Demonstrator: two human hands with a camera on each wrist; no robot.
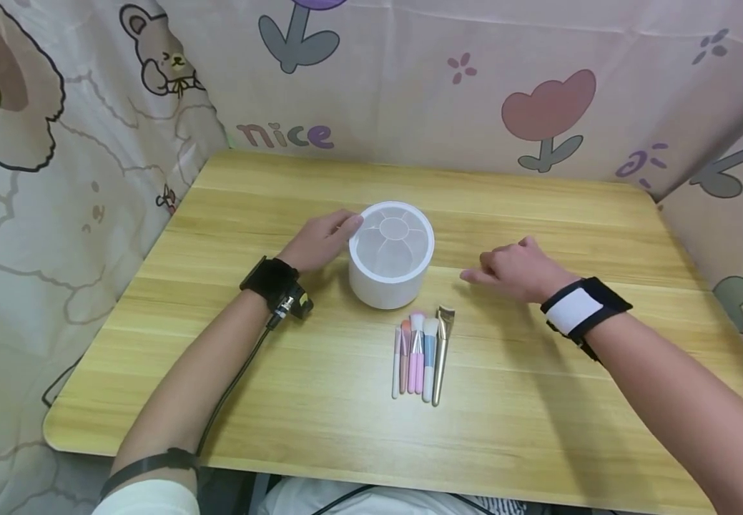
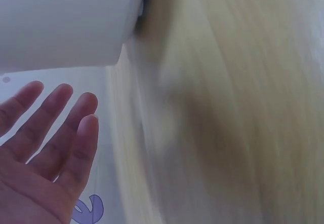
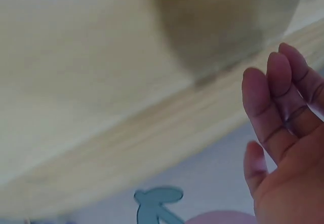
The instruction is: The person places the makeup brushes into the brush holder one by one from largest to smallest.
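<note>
A white round organizer (image 1: pixel 380 290) with divided compartments in its top stands on the wooden table. At its left side is my left hand (image 1: pixel 321 239), the thumb right at the rim. In the left wrist view, the fingers (image 2: pixel 76 138) of that hand are spread and relaxed beside the white wall. Over the table to the organizer's right, my right hand (image 1: pixel 518 272) holds nothing, its fingers (image 3: pixel 257 93) loosely bent. Several makeup brushes lie side by side in front of the organizer, among them a gold brush (image 1: pixel 441 361), a blue-and-white brush (image 1: pixel 428 361) and a pink brush (image 1: pixel 415 357).
The light wooden table (image 1: pixel 268 415) has its near edge close to the person's lap. Patterned cloth (image 1: pixel 397 100) hangs behind the table and along both sides. A black cable (image 1: pixel 232 390) runs along the left forearm from the wrist camera.
</note>
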